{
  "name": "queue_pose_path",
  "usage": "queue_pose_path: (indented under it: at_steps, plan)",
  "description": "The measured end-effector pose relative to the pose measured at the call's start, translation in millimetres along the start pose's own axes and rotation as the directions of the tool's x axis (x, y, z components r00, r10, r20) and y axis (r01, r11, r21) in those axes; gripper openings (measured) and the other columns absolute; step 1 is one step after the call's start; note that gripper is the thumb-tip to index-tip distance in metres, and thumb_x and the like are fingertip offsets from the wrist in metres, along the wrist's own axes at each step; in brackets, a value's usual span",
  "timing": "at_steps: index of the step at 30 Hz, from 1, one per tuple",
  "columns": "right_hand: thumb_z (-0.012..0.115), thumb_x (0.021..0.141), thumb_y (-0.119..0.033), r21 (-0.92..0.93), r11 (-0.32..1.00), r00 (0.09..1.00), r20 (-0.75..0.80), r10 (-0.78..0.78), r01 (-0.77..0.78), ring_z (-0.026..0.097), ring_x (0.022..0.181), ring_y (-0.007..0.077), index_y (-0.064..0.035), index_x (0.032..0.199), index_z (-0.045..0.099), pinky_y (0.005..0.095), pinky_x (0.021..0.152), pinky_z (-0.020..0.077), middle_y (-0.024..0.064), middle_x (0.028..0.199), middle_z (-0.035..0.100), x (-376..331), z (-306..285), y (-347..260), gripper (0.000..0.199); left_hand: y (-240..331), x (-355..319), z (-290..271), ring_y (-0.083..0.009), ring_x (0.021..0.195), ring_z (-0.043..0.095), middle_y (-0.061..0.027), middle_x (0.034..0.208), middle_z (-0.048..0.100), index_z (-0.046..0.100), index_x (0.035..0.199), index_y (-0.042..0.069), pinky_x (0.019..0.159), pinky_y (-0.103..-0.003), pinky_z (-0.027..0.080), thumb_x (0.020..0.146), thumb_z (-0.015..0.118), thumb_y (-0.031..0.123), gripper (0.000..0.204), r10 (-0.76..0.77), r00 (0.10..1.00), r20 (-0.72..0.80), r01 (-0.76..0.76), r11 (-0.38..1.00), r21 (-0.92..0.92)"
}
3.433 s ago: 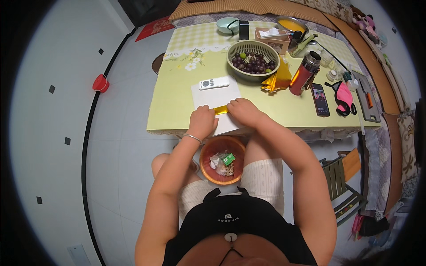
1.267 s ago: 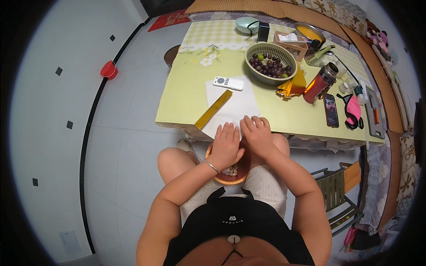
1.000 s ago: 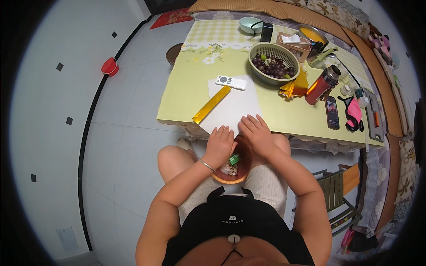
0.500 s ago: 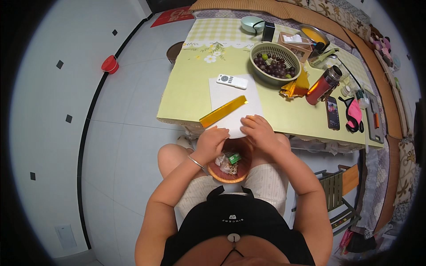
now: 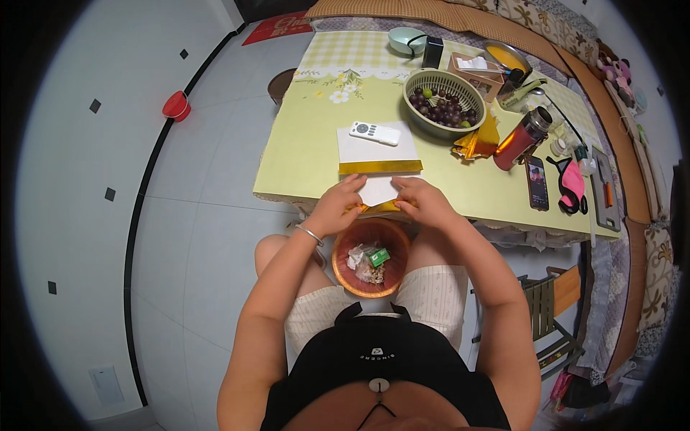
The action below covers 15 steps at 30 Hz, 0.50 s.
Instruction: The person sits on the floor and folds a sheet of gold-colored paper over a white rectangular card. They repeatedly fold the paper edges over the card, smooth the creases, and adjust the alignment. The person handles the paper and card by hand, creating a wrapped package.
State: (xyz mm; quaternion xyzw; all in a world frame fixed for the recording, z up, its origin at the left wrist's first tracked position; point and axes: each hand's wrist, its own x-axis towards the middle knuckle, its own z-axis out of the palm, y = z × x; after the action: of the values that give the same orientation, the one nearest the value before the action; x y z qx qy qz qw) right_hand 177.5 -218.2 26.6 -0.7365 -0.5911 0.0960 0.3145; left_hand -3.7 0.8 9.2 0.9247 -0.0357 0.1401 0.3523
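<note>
Grey floor tiles are filling the left of the frame, and a pale yellow-green table (image 5: pixel 302 154) is occupying the upper centre. At its near edge, in mid-frame, both hands are working a sheet of gold-backed paper (image 5: pixel 379 191), white side up. The left hand (image 5: pixel 338 208) is pinching the sheet's left lower corner; the right hand (image 5: pixel 424 203) is pinching the right one. Both grips are closed on the paper, with gold folded edges showing under the fingers.

The sheet is lying directly between the two hands, its long axis running left to right along the table edge, so neither hand is nearer than the other. Just above it, a folded gold strip (image 5: pixel 380 167) is lying parallel, resting on a white sheet (image 5: pixel 377 149) that is also carrying a white remote control (image 5: pixel 374 133).

Directly below the hands, an orange bowl (image 5: pixel 345 276) is sitting on the person's lap, holding scraps and a small green piece. Toward the upper right are standing a colander of dark grapes (image 5: pixel 443 104), crumpled gold foil (image 5: pixel 476 144), a red flask (image 5: pixel 522 138) and a phone (image 5: pixel 536 182).
</note>
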Motion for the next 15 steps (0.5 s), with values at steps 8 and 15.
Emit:
queue_pose_path:
  at_steps: [8,15]
  plan:
    - [0.071,0.088,-0.021,0.191,0.965,0.983,0.057,0.172,-0.180,0.066,0.106,0.0334,-0.0045,0.088,0.071,0.0376,0.090,0.0513,0.0142,0.142,0.059,23.5,-10.0,16.5,0.016,-17.8,17.7,-1.0,-0.0391,0.130,0.052,-0.0171,0.140,0.059,0.064,0.088,0.001,0.107,-0.043,0.043,0.083,0.065,0.011,0.010,-0.132,0.986,-0.105,0.133,0.991,0.000]
    - [0.079,0.081,-0.022,0.399,0.808,0.873,-0.033,0.486,-0.434,0.065,0.071,0.0208,-0.0022,0.085,0.071,0.0338,0.069,0.0510,0.0096,0.077,0.068,49.2,3.6,63.6,0.022,-23.3,37.3,0.0,-0.0345,0.095,0.064,-0.0150,0.100,0.072,0.066,0.077,0.002,0.090,-0.043,0.051,0.080,0.065,0.009,0.008,-0.261,0.920,-0.292,0.303,0.947,0.109]
